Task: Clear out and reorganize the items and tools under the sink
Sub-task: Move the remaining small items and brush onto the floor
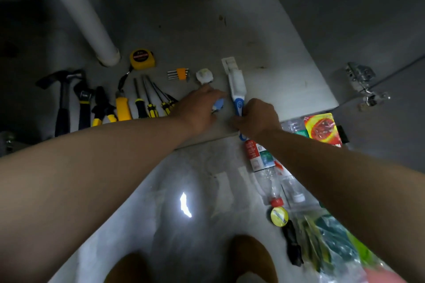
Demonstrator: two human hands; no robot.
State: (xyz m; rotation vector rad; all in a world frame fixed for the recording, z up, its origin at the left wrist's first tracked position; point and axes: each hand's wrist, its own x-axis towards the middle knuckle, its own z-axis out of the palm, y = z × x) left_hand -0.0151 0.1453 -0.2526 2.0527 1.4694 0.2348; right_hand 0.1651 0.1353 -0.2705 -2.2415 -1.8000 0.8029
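On the grey cabinet floor (207, 37) under the sink, tools lie in a row: hammer (63, 99), wrench (84, 101), pliers (101, 108), yellow utility knife (123, 108), several screwdrivers (149, 101), yellow tape measure (142, 58), orange hex key set (179, 74) and a white plug (204, 76). My right hand (255, 119) grips the blue handle of a white and blue brush tool (236, 89) lying on the floor. My left hand (200, 108) rests beside it, fingers over a small light-blue object (219, 104); whether it holds that object is unclear.
A white drain pipe (92, 25) comes down at the back left. A door hinge (361, 80) sits on the right wall. On the tiled floor in front lie plastic bottles (264, 167), a red packet (322, 128), a yellow tape roll (279, 216) and plastic bags (333, 243).
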